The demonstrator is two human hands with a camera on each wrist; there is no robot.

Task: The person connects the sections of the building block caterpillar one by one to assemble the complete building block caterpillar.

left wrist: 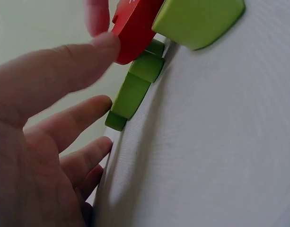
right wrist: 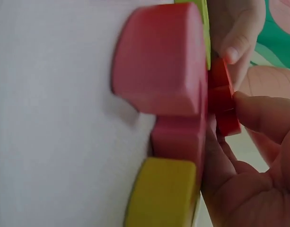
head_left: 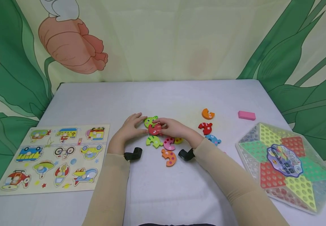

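My right hand (head_left: pixel 175 128) pinches a red puzzle piece (head_left: pixel 154 129) marked with a white 2, its thumb on the near edge in the right wrist view. Across from it, my left hand (head_left: pixel 129 128) has its fingers spread, and the thumb tip touches the red piece (left wrist: pixel 135 33) in the left wrist view. Behind the red piece lies a green piece with a face (head_left: pixel 150 121); left fingertips come close to a green piece's edge (left wrist: pixel 133 92). Nearer me are a striped green piece (head_left: pixel 153 141), a pink piece (head_left: pixel 168 143), a partly covered yellow piece (head_left: pixel 178 141) and an orange spotted piece (head_left: pixel 169 157).
Right of the hands lie an orange piece (head_left: pixel 207 114), a red striped piece (head_left: pixel 206 128) and a blue piece (head_left: pixel 213 139). Farther right are a pink block (head_left: pixel 246 115) and a hexagonal game box (head_left: pixel 253 163). A vehicle picture board (head_left: pixel 49 157) lies at left.
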